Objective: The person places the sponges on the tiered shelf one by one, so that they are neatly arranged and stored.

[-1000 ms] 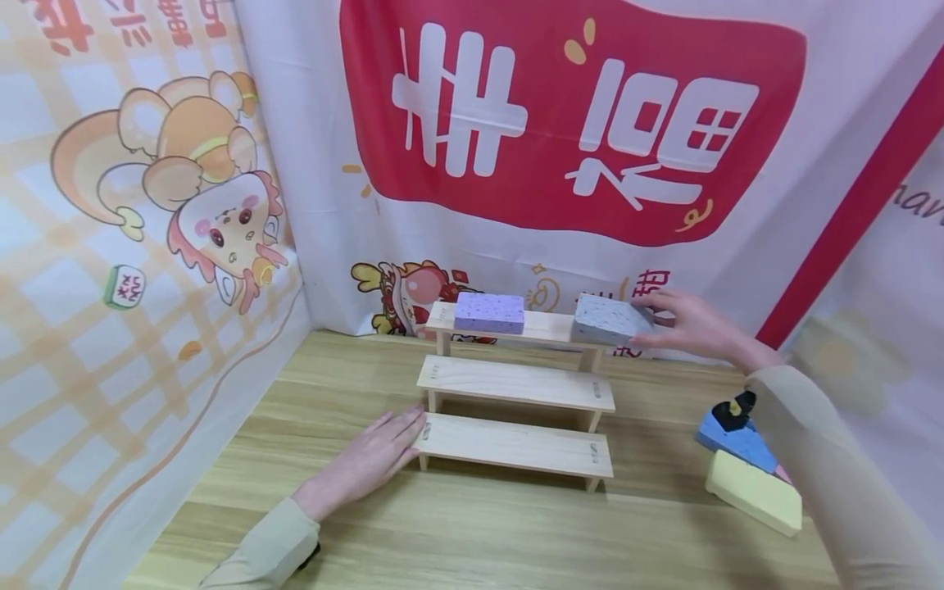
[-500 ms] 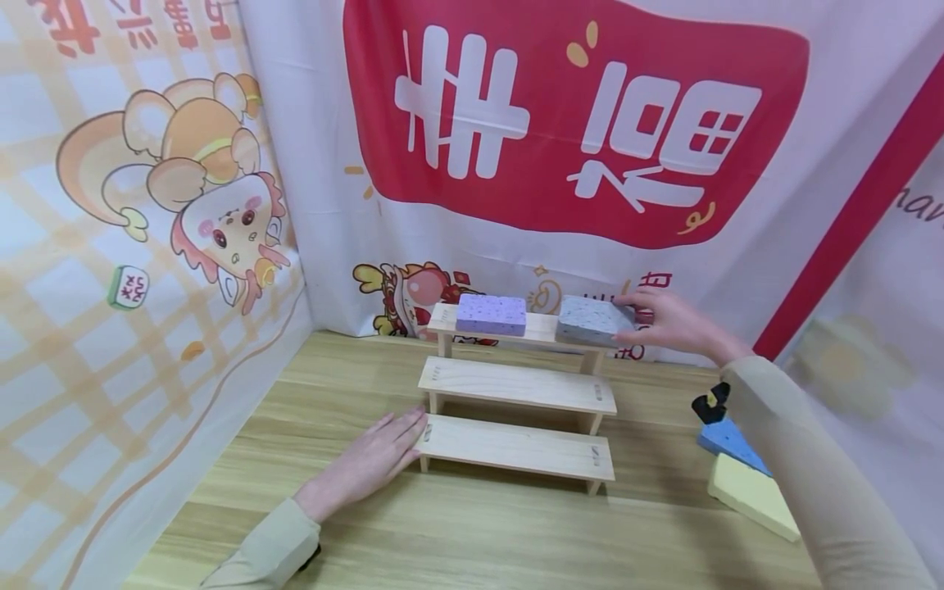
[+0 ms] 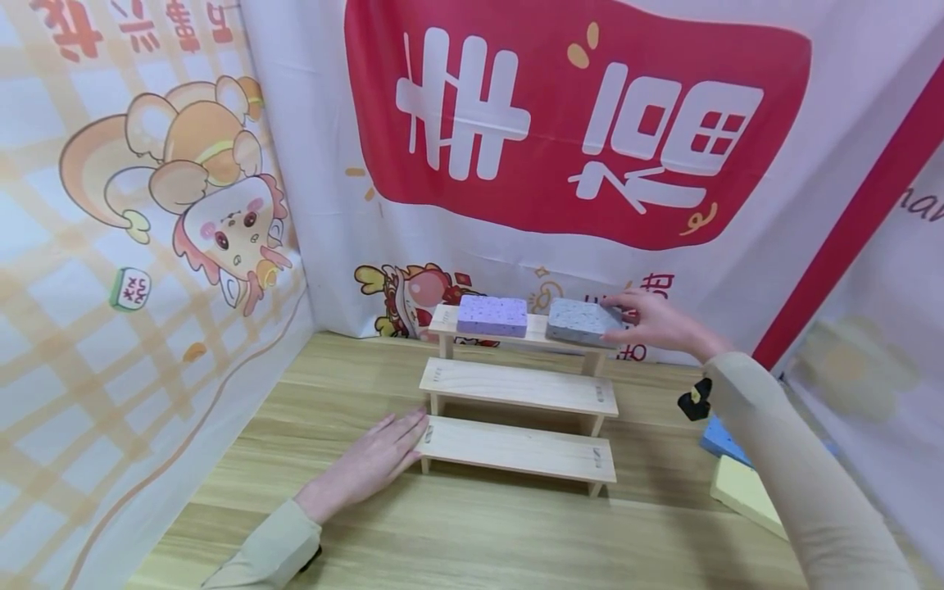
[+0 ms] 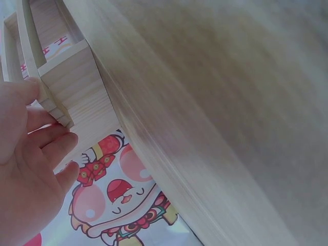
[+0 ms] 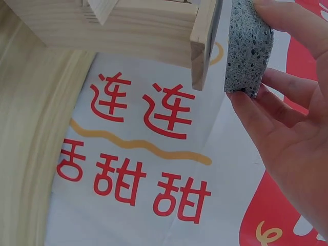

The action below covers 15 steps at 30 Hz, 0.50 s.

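Pinching the grey block (image 3: 577, 319) just above the top shelf (image 3: 537, 326) with my right hand (image 3: 655, 318), I see the purple block (image 3: 492, 315) obstructing its left. My left hand's (image 3: 374, 456) fingers and thumb grip the stand (image 3: 516, 449); my right sleeve (image 3: 796, 467) partly hides blue (image 3: 721, 443) and yellow blocks (image 3: 742, 495).

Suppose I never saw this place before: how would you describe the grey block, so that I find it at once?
In front of the red banner is a three-step wooden stand. Look at its top board, near the right end in the head view. The grey block there is pitted and gripped by the right hand, unlike the untouched purple block to its left.
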Available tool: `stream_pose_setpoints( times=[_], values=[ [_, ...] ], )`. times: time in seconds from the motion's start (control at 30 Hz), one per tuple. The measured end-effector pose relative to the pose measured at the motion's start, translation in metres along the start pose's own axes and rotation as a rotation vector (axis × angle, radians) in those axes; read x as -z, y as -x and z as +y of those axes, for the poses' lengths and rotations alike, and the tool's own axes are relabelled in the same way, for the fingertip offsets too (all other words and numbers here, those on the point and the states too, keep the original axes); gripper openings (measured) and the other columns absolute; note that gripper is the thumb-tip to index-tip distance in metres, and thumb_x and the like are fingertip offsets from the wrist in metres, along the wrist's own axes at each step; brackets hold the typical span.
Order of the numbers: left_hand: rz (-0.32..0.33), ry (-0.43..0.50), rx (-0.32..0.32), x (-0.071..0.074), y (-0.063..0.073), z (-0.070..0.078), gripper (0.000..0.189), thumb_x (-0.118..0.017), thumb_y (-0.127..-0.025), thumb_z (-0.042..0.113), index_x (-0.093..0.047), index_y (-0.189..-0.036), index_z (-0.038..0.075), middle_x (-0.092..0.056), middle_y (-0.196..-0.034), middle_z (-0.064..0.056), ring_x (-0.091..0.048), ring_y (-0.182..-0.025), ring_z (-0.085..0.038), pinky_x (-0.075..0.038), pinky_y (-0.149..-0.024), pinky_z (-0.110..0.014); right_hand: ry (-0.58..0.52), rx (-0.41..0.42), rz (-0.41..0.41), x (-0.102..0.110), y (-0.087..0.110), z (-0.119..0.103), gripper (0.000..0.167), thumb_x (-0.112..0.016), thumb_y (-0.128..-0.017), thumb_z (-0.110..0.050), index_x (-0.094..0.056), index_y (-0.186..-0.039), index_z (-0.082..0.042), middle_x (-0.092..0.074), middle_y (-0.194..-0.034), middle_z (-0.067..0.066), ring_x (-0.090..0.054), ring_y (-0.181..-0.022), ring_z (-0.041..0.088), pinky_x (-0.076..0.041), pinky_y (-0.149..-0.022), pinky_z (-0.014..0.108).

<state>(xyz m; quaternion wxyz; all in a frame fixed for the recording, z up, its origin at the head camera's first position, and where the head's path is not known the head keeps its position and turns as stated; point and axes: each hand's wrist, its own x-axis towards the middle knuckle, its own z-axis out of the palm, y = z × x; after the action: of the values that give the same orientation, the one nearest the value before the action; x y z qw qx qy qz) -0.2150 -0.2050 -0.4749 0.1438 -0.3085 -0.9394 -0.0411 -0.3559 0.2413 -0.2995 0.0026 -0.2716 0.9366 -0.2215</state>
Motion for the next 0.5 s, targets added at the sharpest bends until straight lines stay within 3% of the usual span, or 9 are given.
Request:
stream_pose_setpoints(
  times=[0.5],
  values=[
    [-0.005,-0.026,-0.014,0.001,0.0,0.0,0.056,-0.054,-0.101,0.032,-0.045,-0.145,-0.001,-0.046,-0.152,-0.018,-0.049,-0.14,-0.031,-0.036,-0.119,-0.052,0.007,0.029,0.001,-0.009,-0.012,-0.001,0.071,-0.078,-0.084,-0.035,-0.051,-0.143,-0.007,-0.053,-0.14,0.018,-0.054,-0.116,0.032,-0.054,-0.099,0.057]
  ],
)
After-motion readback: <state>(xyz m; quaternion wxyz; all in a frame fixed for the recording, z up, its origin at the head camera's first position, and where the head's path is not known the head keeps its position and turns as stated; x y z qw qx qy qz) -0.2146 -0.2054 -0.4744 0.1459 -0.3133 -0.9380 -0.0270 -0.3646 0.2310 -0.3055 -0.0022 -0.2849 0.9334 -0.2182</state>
